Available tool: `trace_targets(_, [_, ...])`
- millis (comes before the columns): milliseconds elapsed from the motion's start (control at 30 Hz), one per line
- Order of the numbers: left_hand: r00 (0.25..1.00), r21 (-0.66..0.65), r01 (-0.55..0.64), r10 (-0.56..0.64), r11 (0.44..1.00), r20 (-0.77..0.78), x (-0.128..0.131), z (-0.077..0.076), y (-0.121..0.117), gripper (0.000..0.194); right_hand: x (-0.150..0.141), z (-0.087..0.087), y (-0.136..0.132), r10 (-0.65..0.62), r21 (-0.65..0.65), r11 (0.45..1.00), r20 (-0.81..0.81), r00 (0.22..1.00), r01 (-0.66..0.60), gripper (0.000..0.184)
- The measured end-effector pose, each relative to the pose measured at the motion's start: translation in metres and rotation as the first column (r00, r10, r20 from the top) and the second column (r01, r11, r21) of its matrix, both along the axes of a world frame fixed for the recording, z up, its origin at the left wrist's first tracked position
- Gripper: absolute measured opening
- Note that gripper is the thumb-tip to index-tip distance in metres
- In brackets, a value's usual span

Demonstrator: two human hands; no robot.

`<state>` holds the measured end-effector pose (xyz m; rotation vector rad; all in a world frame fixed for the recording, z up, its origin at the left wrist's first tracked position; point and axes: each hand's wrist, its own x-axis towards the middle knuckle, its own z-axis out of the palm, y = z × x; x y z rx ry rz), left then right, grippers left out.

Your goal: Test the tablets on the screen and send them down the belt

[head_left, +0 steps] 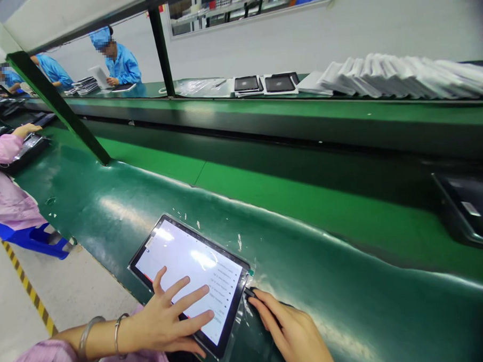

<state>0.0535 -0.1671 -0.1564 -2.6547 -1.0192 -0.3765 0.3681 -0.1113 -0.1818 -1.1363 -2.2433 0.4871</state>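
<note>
A tablet (188, 252) lies on the green bench with its screen lit white and lines of small text along one side. Clear film shows around its edges, and a small green tab sticks out at one corner. Over the lower part of the screen, my left hand (175, 314) is spread flat, fingers apart, holding nothing. My right hand (291, 328) pinches a black cable plug (250, 294) at the tablet's right edge. Whether the plug sits inside a port, I cannot tell. Most of the cable is hidden under my right hand.
Beyond the bench (146, 190) runs a lower green belt (242, 197), carrying another tablet (472, 208) at right. White sleeves (397, 75) and dark tablets (280, 83) line the far shelf. A green post (58, 106) rises at left. Co-workers sit at left and across.
</note>
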Motion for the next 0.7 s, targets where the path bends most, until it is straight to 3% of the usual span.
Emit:
trace_targets(167, [1.000,-0.059,-0.003,0.004,0.998,0.009,-0.001,0.004,-0.002,0.063,-0.001,-0.001,-0.001,0.005,0.027,1.000,0.007,1.000,-0.005,0.040])
trace_targets(233, [0.997,-0.212,0.071,-0.070,0.975,0.013,0.003,0.010,0.003,0.053,-0.001,-0.004,-0.002,0.003,0.022,1.000,-0.001,1.000,-0.003,0.039])
trace_targets(267, [0.993,-0.350,0.118,-0.120,0.929,0.014,0.007,0.013,0.006,0.059,-0.001,-0.005,-0.002,0.000,0.018,1.000,-0.005,1.000,0.000,0.038])
trace_targets(300, [0.986,-0.503,0.156,-0.165,0.850,0.027,0.010,0.016,0.011,0.068,0.000,-0.006,-0.003,-0.003,0.019,1.000,-0.008,1.000,0.003,0.037])
trace_targets(367, [0.974,-0.745,0.203,-0.213,0.636,0.084,0.018,0.019,0.022,0.083,0.002,-0.007,-0.002,-0.004,0.034,0.999,-0.008,1.000,0.004,0.036])
trace_targets(400, [0.966,-0.796,0.235,-0.224,0.558,0.128,0.021,0.018,0.028,0.089,0.003,-0.007,-0.001,0.006,0.051,0.999,-0.003,1.000,-0.005,0.036])
trace_targets(433, [0.954,-0.805,0.280,-0.244,0.523,0.174,0.024,0.017,0.032,0.095,0.004,-0.006,0.001,0.028,0.074,0.997,0.006,1.000,-0.028,0.035])
trace_targets(467, [0.938,-0.783,0.329,-0.274,0.528,0.210,0.026,0.014,0.035,0.096,0.006,-0.005,0.002,0.057,0.102,0.993,0.022,0.998,-0.059,0.033])
trace_targets(533, [0.917,-0.699,0.383,-0.341,0.604,0.207,0.028,0.007,0.039,0.082,0.009,-0.001,0.004,0.105,0.163,0.980,0.059,0.993,-0.113,0.027])
trace_targets(633, [0.924,-0.573,0.358,-0.369,0.737,0.102,0.027,-0.004,0.036,0.051,0.015,0.005,0.000,0.115,0.216,0.968,0.077,0.990,-0.129,0.022])
trace_targets(700, [0.922,-0.512,0.361,-0.380,0.780,0.071,0.026,-0.012,0.034,0.046,0.019,0.007,-0.006,0.109,0.234,0.964,0.072,0.991,-0.123,0.021])
